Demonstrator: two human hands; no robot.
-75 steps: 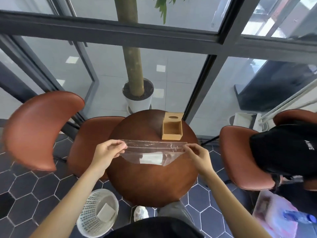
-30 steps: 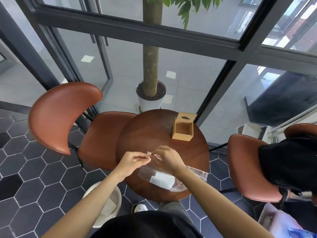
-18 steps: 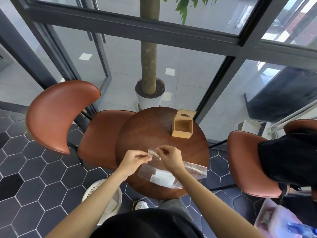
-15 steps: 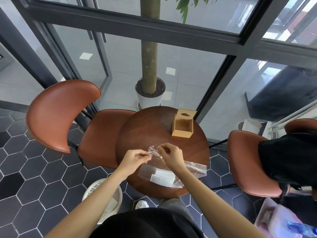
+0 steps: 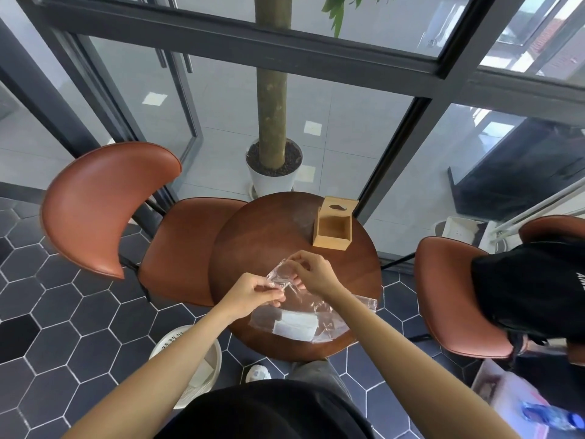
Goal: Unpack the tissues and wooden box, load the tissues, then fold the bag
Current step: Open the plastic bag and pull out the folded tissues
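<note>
Both hands (image 5: 253, 294) (image 5: 311, 272) pinch the clear bag (image 5: 297, 315) — crumpled corner raised.

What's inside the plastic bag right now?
A white tissue pack shows through the clear plastic bag, lying flat near its bottom. Both hands, left and right, pinch the bag's top, where crumpled plastic hides any opening.

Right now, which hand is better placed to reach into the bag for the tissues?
Probably the right hand: it pinches the plastic bag at its mouth, directly above the tissues. The left hand grips the bag's left edge, suited to holding it.
</note>
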